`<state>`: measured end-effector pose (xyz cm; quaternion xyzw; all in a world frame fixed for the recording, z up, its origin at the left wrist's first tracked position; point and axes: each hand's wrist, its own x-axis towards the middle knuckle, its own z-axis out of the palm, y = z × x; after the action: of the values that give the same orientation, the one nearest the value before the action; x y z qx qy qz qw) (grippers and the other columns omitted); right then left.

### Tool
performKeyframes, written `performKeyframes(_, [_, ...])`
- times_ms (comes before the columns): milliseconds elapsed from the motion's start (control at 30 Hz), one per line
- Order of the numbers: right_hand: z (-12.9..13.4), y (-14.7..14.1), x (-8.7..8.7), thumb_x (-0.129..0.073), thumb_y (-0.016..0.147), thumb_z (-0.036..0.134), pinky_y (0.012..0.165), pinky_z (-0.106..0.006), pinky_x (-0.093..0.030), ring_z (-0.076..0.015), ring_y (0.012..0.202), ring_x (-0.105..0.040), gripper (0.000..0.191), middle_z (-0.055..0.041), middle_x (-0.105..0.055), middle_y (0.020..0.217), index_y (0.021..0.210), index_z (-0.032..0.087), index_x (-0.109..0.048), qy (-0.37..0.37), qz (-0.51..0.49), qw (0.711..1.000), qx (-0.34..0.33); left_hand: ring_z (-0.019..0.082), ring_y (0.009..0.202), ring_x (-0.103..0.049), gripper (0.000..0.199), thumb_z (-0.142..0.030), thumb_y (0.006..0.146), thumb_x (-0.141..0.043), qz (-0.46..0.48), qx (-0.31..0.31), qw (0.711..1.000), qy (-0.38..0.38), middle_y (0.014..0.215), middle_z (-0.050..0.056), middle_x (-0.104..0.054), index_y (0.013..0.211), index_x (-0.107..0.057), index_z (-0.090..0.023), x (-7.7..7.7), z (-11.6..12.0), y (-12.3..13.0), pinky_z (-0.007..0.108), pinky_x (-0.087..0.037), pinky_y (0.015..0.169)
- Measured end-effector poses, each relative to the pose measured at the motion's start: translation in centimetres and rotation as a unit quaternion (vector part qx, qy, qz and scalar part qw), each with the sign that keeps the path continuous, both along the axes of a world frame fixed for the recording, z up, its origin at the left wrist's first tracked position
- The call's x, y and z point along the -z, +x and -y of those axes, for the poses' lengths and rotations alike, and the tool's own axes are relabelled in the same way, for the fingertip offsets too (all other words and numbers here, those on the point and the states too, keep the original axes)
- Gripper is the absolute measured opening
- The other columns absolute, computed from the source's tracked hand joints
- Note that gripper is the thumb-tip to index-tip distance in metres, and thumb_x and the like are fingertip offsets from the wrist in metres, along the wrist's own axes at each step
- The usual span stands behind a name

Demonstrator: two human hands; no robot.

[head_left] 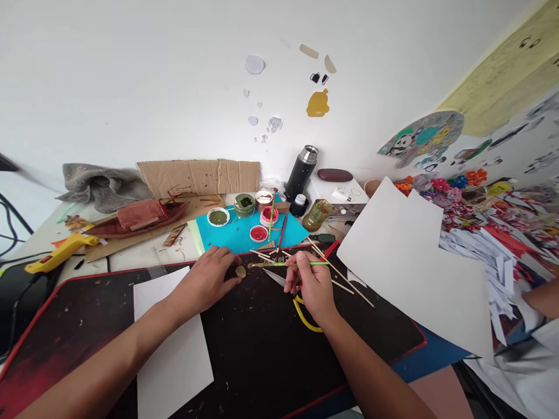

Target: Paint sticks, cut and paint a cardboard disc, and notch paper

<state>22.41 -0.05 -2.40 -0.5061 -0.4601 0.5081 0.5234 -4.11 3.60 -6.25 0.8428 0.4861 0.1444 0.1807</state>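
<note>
My left hand rests over the black mat, thumb and forefinger closed about the edge of a small olive-coloured disc. A paintbrush with a green handle is pinched in my right hand. Its bristles point left toward the disc, a short way apart from it. Beneath my right hand lie scissors with yellow handles, partly covered. Beyond my hands, on a blue sheet, stand pots of green paint and red paint, with a lid of red and a lid of green.
Thin wooden sticks lie right of the scissors. White paper is under my left forearm; larger white sheets stand right. A model boat, yellow glue gun and black flask are farther back. Another person's arm shows far right.
</note>
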Motion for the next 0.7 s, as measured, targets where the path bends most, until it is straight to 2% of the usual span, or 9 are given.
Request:
performKeyframes(167, [0.3, -0.3, 0.0, -0.067, 0.100, 0.075, 0.042, -0.021, -0.044, -0.0138, 0.043, -0.064, 0.058, 0.0023, -0.062, 0.056, 0.083, 0.020, -0.070, -0.008, 0.013, 1.000, -0.006, 0.035, 0.106, -0.066, 0.017, -0.034, 0.097, -0.068, 0.004, -0.002, 1.000, 0.005, 0.111, 0.010, -0.075, 0.108, -0.073, -0.023, 0.3, 0.0, 0.0, 0.051, -0.054, 0.097])
performKeyframes(433, [0.6, -1.0, 1.4, -0.060, 0.108, 0.067, 0.046, -0.021, -0.046, -0.0125, 0.047, -0.066, 0.053, 0.0017, -0.065, 0.062, 0.088, 0.020, -0.073, 0.005, 0.040, 0.998, -0.049, 0.033, 0.104, -0.065, 0.015, -0.030, 0.097, -0.071, 0.003, 0.005, 1.000, -0.005, 0.111, 0.010, -0.075, 0.109, -0.075, -0.023, 0.1, 0.0, -0.3, 0.049, -0.053, 0.096])
performKeyframes(700, [0.2, -1.4, 1.3, -0.057, 0.108, 0.069, 0.046, -0.022, -0.044, -0.0131, 0.047, -0.064, 0.055, 0.0027, -0.063, 0.060, 0.089, 0.020, -0.072, 0.016, 0.058, 0.996, -0.071, 0.034, 0.104, -0.065, 0.015, -0.034, 0.098, -0.073, 0.000, 0.009, 1.000, 0.004, 0.107, 0.009, -0.075, 0.107, -0.075, -0.023, -0.1, 0.0, -0.5, 0.049, -0.053, 0.094])
